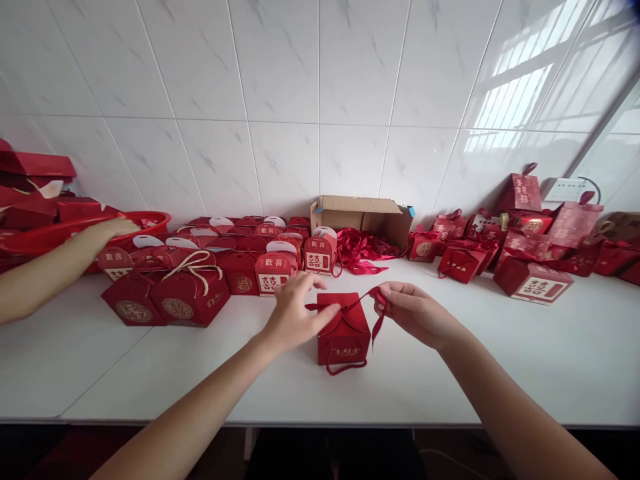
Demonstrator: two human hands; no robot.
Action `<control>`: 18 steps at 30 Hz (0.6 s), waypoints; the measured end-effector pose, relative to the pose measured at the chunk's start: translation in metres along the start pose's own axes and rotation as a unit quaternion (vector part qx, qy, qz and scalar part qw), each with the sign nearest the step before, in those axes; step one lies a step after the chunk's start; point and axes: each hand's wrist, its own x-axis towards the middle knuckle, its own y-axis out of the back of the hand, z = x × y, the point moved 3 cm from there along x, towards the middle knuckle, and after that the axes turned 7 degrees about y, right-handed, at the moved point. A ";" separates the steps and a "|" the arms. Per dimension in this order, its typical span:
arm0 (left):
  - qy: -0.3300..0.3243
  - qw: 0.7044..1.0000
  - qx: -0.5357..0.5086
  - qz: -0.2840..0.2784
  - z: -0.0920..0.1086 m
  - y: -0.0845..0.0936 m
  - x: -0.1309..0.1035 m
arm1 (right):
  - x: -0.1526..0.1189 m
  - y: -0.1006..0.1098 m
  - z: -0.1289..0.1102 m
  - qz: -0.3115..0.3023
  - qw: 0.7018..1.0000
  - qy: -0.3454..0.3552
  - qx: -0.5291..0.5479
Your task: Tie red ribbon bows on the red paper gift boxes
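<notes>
On the white worktop (450,373), the left hand (293,313) closes its fingers on the top of the small red gift box (344,331) to steady it, while the right hand (413,310) pinches the red ribbon (376,301) taut, beside rows of finished boxes (240,257).

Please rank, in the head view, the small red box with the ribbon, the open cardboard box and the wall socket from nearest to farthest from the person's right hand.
From the right hand:
1. Small red box, just left of it on the table.
2. Open cardboard box, behind, against the wall.
3. Wall socket, far right on the tiles.
</notes>
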 end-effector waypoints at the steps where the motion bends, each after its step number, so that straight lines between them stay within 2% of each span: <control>1: -0.021 1.000 0.010 -0.009 0.009 -0.003 0.001 | 0.002 -0.004 -0.003 0.001 1.000 0.008 -0.002; 3: -0.051 0.998 0.033 -0.004 0.023 -0.010 0.005 | 0.006 -0.008 -0.007 0.009 1.000 0.017 0.002; 5: -0.056 0.996 0.056 0.033 0.027 -0.014 0.011 | 0.008 -0.009 -0.007 0.025 1.000 0.016 0.001; 10: -0.015 0.990 0.068 0.119 0.015 -0.012 0.024 | 0.000 0.002 0.004 0.057 0.993 -0.016 -0.104; 14: -0.016 0.989 0.069 0.129 0.015 -0.009 0.021 | 0.003 -0.002 0.015 0.059 0.981 -0.029 -0.182; 18: -0.017 0.992 0.047 0.116 0.023 -0.005 0.017 | 0.018 -0.019 0.021 0.037 0.983 -0.005 -0.182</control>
